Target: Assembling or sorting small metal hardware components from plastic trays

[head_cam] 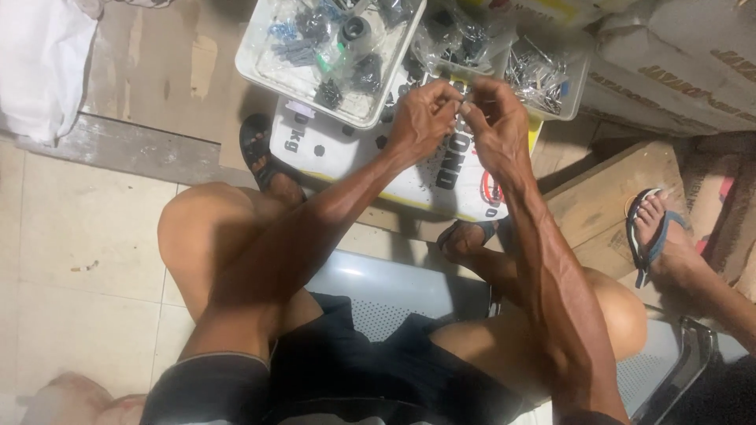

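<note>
Metal, and very small, the part (465, 105) sits pinched between the fingertips of the left hand (421, 118) and the right hand (496, 126), both closed on it above the white board (346, 157). Judging by the full clear trays (260, 63) of bagged fittings, much sorting remains. Pale floor tiles (79, 236), cardboard and a neighbour's sandalled foot (657, 228) surround the grey seat (386, 287).

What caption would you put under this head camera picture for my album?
Seated person's left hand and right hand pinch something tiny together above clear plastic trays of small hardware parts.
</note>
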